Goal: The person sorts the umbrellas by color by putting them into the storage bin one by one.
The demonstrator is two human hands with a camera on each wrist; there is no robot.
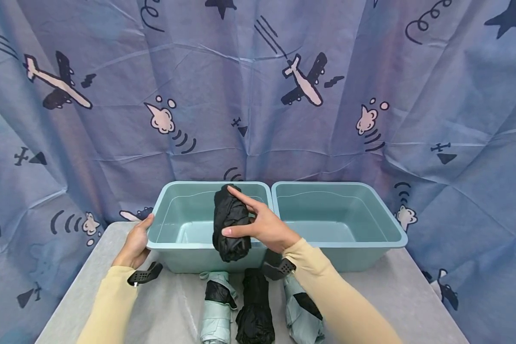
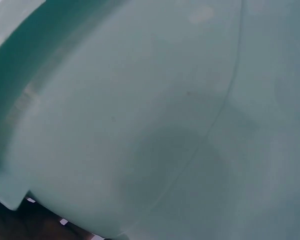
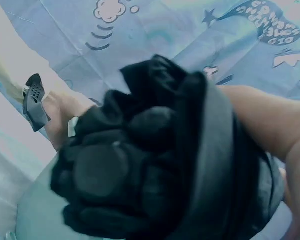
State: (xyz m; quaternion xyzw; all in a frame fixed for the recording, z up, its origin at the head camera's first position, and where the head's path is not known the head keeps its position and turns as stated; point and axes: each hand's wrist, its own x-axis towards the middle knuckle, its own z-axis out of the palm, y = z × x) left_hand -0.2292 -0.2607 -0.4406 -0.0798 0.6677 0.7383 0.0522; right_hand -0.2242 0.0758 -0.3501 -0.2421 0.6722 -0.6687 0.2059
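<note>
My right hand (image 1: 267,227) grips a folded black umbrella (image 1: 231,224) between thumb and fingers, over the front rim of the left green bin (image 1: 185,259). Seen from the right wrist, the umbrella's bunched end (image 3: 140,165) faces the camera, with fabric pleated around a round tip. At the bin's left end, my left hand (image 1: 134,242) holds the rim, its thumb side uppermost and some fingers hidden behind the wall. The bin's pale green wall (image 2: 140,115) fills most of the left wrist view. Inside the left bin, only bare floor and walls show.
A matching green bin (image 1: 348,258) stands directly to the right. In front of the bins lie a light green folded umbrella (image 1: 216,322), a black one (image 1: 255,310) and another light green one (image 1: 301,317), partly behind my right forearm. A patterned blue curtain (image 1: 258,119) hangs behind the table.
</note>
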